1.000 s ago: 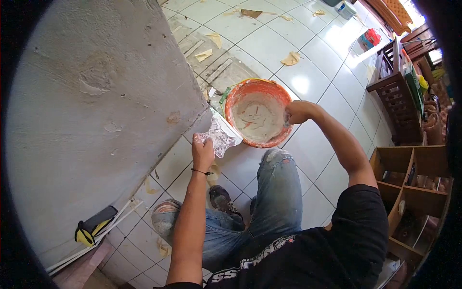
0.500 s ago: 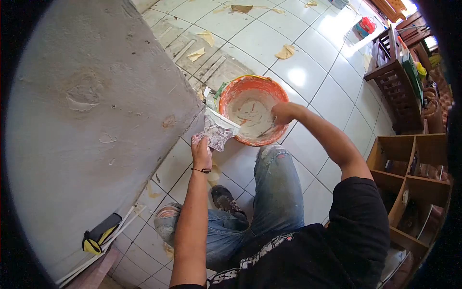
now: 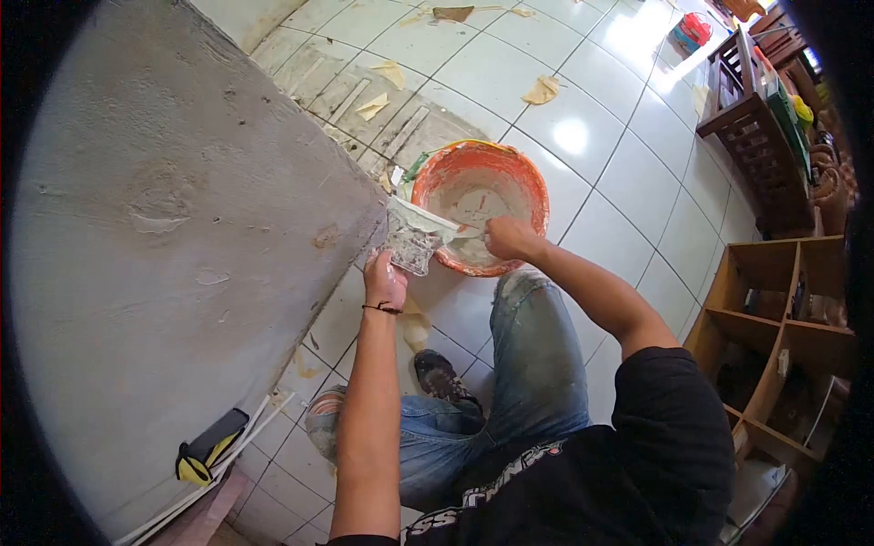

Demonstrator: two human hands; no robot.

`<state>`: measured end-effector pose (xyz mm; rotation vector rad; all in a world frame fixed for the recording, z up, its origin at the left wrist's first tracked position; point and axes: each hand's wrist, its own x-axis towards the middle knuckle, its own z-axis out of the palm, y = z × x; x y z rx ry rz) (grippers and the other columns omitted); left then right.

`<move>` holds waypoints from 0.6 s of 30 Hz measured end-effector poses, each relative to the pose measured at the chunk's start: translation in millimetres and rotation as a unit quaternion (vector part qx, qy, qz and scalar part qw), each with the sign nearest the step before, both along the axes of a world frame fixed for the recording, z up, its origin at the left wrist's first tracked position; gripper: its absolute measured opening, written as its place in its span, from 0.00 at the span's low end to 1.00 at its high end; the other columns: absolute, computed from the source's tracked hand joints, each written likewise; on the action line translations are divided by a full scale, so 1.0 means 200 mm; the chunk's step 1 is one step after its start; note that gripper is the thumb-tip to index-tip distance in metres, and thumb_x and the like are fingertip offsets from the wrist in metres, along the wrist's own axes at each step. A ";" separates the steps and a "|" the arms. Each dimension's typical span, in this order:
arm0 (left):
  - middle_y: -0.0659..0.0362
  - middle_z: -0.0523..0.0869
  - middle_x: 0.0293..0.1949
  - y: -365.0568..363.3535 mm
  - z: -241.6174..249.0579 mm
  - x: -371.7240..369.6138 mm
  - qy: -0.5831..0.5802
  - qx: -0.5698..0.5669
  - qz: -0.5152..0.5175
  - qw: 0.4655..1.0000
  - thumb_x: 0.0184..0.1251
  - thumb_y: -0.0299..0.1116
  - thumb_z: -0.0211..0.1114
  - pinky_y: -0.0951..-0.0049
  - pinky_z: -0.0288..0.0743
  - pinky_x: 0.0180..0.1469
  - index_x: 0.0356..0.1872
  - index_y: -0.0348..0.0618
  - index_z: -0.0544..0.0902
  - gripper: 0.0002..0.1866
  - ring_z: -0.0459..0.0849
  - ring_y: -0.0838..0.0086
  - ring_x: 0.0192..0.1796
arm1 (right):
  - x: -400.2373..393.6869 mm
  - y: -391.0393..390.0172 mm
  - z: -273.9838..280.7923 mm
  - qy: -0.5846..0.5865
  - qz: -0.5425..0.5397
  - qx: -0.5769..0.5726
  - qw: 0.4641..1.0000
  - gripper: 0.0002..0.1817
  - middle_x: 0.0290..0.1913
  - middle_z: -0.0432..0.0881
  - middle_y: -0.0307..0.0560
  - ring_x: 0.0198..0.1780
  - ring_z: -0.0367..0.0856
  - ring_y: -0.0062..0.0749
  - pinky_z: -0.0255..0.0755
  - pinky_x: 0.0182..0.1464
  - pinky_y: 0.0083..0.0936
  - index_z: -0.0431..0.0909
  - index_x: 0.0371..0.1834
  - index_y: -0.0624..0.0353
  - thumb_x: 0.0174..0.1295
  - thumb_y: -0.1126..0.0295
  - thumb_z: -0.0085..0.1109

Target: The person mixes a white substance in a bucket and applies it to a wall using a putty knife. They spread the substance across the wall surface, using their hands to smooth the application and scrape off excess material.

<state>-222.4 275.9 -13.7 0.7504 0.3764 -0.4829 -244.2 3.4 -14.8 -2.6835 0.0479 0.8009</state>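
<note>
My left hand (image 3: pixel 386 280) is closed on the end of a wide scraper (image 3: pixel 414 247), its flat face smeared with white and grey putty. The scraper's far edge overlaps the left rim of an orange bucket (image 3: pixel 528 173). Inside the bucket, pale putty (image 3: pixel 469 200) coats the walls and bottom. Over the bucket's right side my right hand (image 3: pixel 512 238) is closed round a small putty knife (image 3: pixel 468 233), whose handle is hidden in the fist. The knife's blade points left, right at the scraper's edge.
A rough plastered wall (image 3: pixel 182 273) rises on the left. Paper scraps (image 3: pixel 542 89) lie on the white tiles. On the right are a wooden shelf unit (image 3: pixel 774 318) and a dark wooden chair (image 3: pixel 756 136). White pipes (image 3: pixel 259 426) and a black-yellow item (image 3: pixel 211 446) lie lower left.
My right hand has moved left, from the bucket's right inner wall to beside the scraper, bringing the putty knife's blade into sight. My left hand still holds the scraper at the rim.
</note>
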 end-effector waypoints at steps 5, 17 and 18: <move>0.52 0.82 0.47 0.01 0.20 -0.01 -0.026 0.121 0.031 0.992 0.63 0.26 0.54 0.64 0.81 0.48 0.51 0.35 0.73 0.15 0.84 0.63 0.47 | -0.08 -0.11 0.29 -0.098 0.021 -0.015 0.995 0.15 0.41 0.83 0.59 0.45 0.83 0.53 0.78 0.45 0.44 0.81 0.44 0.63 0.54 0.71 0.54; 0.50 0.83 0.45 -0.09 0.12 0.02 -0.028 0.110 -0.004 0.994 0.61 0.23 0.53 0.64 0.83 0.46 0.49 0.31 0.74 0.14 0.86 0.63 0.44 | -0.29 -0.18 0.51 -0.395 -0.023 0.027 0.918 0.25 0.44 0.77 0.48 0.45 0.80 0.44 0.78 0.42 0.38 0.77 0.55 0.53 0.49 0.76 0.62; 0.50 0.82 0.44 -0.10 0.11 0.02 0.014 0.097 -0.025 0.995 0.59 0.21 0.52 0.64 0.83 0.46 0.47 0.31 0.73 0.14 0.86 0.63 0.44 | -0.30 -0.17 0.51 -0.397 -0.021 0.026 0.917 0.25 0.44 0.77 0.48 0.45 0.80 0.44 0.78 0.42 0.38 0.77 0.55 0.53 0.49 0.76 0.62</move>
